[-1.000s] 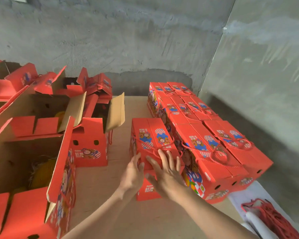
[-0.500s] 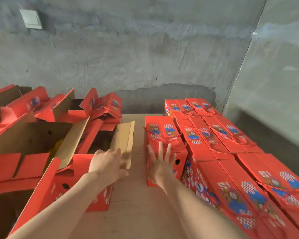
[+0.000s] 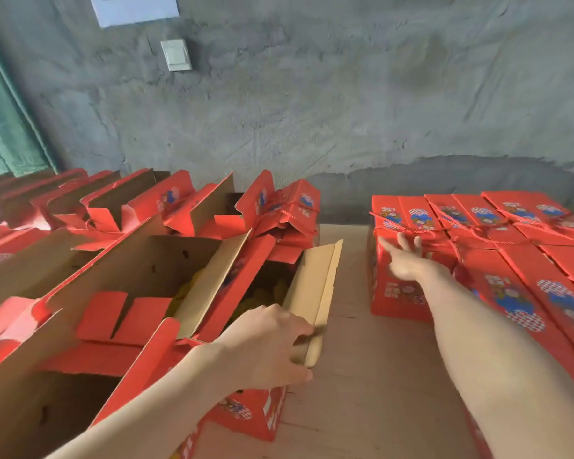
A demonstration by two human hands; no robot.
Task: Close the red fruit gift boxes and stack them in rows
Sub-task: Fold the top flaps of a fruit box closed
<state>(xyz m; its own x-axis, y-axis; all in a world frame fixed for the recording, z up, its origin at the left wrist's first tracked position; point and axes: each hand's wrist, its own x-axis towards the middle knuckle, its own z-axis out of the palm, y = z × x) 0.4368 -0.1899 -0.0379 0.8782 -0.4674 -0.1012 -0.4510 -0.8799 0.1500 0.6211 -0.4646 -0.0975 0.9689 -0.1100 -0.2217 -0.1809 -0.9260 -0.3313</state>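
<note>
1. Grey concrete wall (image 3: 312,111) backs a wooden tabletop (image 3: 362,376); open red cardboard boxes (image 3: 120,207) crowd its left.
2. Left hand (image 3: 269,342): its grip pinches the brown flap (image 3: 315,293) of an open red fruit gift box (image 3: 246,415); neighbouring flaps obstruct, and yanking could crease it.
3. Right hand (image 3: 406,260), grip spread, rests on a closed red gift box (image 3: 395,293) beside stacked rows (image 3: 527,276); shoving could skew them.

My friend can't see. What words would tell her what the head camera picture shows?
A person's left hand grips the cardboard flap of an open red box, while the open right hand reaches toward closed boxes lined in rows on the right.
</note>
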